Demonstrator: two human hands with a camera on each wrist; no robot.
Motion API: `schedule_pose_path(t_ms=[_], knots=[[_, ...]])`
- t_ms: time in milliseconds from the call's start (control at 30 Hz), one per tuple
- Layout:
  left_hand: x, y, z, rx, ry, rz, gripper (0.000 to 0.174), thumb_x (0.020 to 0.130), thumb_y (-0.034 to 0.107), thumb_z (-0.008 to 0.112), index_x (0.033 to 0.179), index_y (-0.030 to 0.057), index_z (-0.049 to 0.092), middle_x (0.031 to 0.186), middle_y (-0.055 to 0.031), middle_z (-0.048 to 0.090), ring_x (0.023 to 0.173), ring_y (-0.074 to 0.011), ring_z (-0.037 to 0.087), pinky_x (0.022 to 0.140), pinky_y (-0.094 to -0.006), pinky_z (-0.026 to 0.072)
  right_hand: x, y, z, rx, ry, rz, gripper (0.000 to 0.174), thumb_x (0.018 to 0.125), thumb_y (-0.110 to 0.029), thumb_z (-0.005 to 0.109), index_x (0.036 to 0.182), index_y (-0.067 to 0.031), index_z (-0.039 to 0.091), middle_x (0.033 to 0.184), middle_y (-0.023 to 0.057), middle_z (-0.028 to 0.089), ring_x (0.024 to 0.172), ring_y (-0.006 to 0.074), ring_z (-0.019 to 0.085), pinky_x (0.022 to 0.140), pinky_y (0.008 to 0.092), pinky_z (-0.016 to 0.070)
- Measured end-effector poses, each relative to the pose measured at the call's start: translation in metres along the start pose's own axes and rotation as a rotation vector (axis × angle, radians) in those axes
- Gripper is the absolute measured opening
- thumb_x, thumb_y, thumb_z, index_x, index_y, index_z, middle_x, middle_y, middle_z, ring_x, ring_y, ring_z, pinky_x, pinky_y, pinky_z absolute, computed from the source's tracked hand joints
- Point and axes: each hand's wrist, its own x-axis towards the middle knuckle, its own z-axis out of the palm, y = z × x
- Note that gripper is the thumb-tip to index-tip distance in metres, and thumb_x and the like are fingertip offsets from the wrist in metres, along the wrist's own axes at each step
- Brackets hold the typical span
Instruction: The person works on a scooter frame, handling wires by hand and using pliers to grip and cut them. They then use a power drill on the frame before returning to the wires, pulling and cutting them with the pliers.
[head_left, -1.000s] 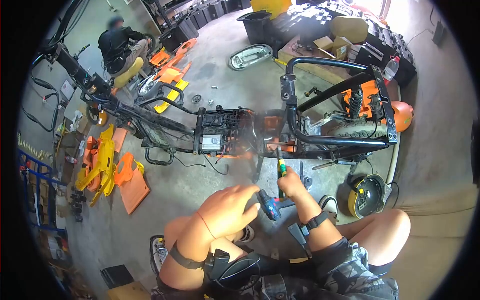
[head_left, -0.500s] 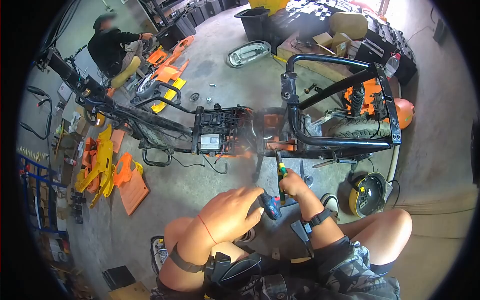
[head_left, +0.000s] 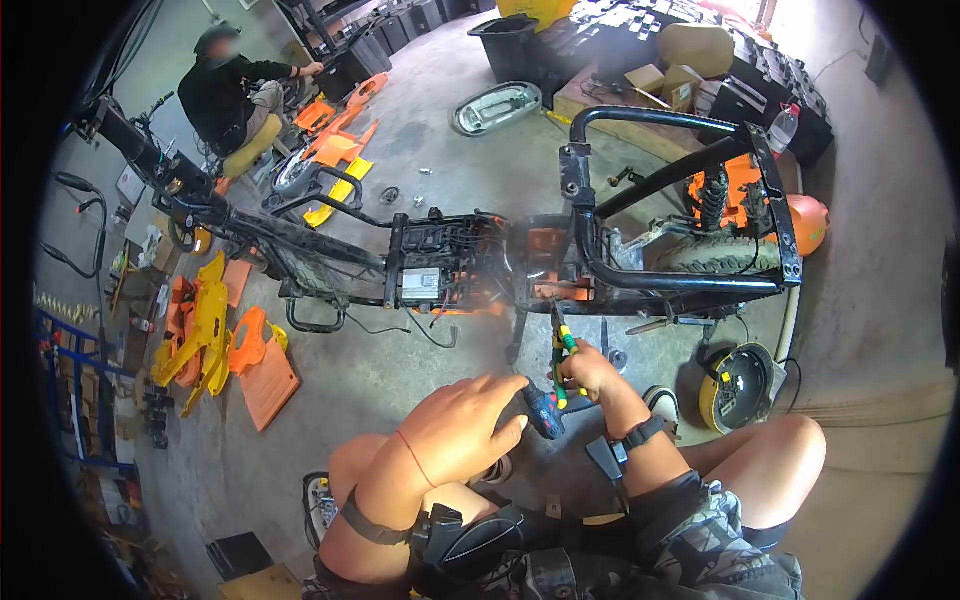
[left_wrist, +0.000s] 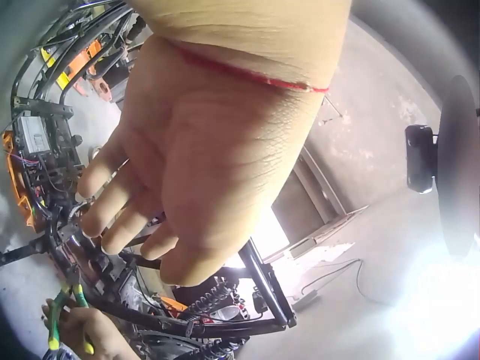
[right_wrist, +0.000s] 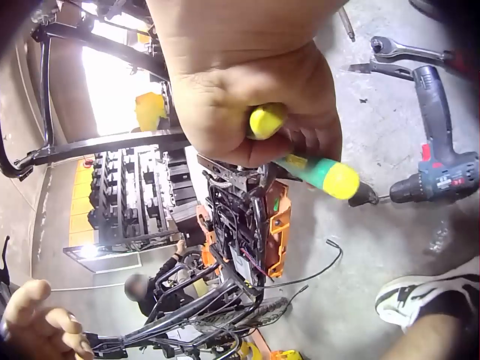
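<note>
My right hand (head_left: 592,372) grips pliers with green and yellow handles (head_left: 562,372). Their jaws point up, right at the lower tube of a black vehicle frame (head_left: 690,285). In the right wrist view the two yellow handle ends (right_wrist: 342,181) stick out apart from the fist. The left hand (head_left: 462,422) hangs over my lap, left of the pliers, with fingers loosely extended. Its bare palm (left_wrist: 210,165) shows in the left wrist view, holding nothing. Below its fingertips, a blue and black cordless drill (head_left: 544,413) lies on the floor.
A ratchet wrench (right_wrist: 409,51) lies beside the drill. Orange panels (head_left: 268,385) and yellow panels (head_left: 205,320) are on the floor at left. A yellow-rimmed helmet (head_left: 742,390) sits at right. Another person (head_left: 225,95) sits at the back left.
The plier handles have spread apart in my right hand, whose fingers have loosened a little. My left hand has shifted slightly to the right. The seated person has reached an arm forward.
</note>
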Motion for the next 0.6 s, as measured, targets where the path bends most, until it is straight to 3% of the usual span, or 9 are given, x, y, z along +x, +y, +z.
schedule_pose_path(t_ms=[100, 333, 400, 600], knots=[[0.001, 0.001, 0.0, 0.005, -0.007, -0.005, 0.044, 0.092, 0.029, 0.059, 0.128, 0.0031, 0.056, 0.115, -0.0182, 0.064, 0.105, -0.0359, 0.062, 0.091, -0.0426, 0.0498, 0.0, 0.005, 0.003, 0.092, -0.01, -0.032, 0.042, 0.078, 0.007, 0.05, 0.119, 0.004, 0.051, 0.094, 0.0125, 0.06, 0.081, 0.0272, 0.066, 0.067, 0.0382, 0.0526], [0.001, 0.003, 0.002, 0.012, -0.013, 0.011, 0.044, 0.092, 0.029, 0.059, 0.128, 0.003, 0.056, 0.115, -0.019, 0.064, 0.105, -0.0363, 0.062, 0.091, -0.043, 0.0497, 0.006, 0.013, 0.0, 0.091, -0.034, -0.041, 0.042, 0.078, 0.007, 0.048, 0.12, 0.0046, 0.049, 0.099, 0.015, 0.061, 0.083, 0.0279, 0.067, 0.069, 0.0394, 0.0547], [0.001, 0.005, -0.001, 0.008, -0.033, -0.011, 0.044, 0.092, 0.028, 0.059, 0.128, 0.003, 0.056, 0.116, -0.0191, 0.064, 0.106, -0.0364, 0.062, 0.092, -0.043, 0.0495, 0.006, 0.016, -0.001, 0.384, -0.14, -0.012, 0.046, 0.077, 0.008, 0.045, 0.123, 0.0048, 0.045, 0.104, 0.0166, 0.062, 0.084, 0.0282, 0.067, 0.071, 0.041, 0.0569], [0.001, 0.004, 0.001, 0.01, -0.016, -0.001, 0.043, 0.092, 0.027, 0.059, 0.128, 0.0031, 0.056, 0.116, -0.0191, 0.064, 0.106, -0.0367, 0.062, 0.092, -0.043, 0.0494, 0.011, 0.031, 0.003, 0.758, -0.333, -0.015, 0.063, 0.065, 0.014, 0.04, 0.126, 0.0016, 0.044, 0.114, 0.0184, 0.058, 0.094, 0.0298, 0.064, 0.078, 0.0401, 0.0575]])
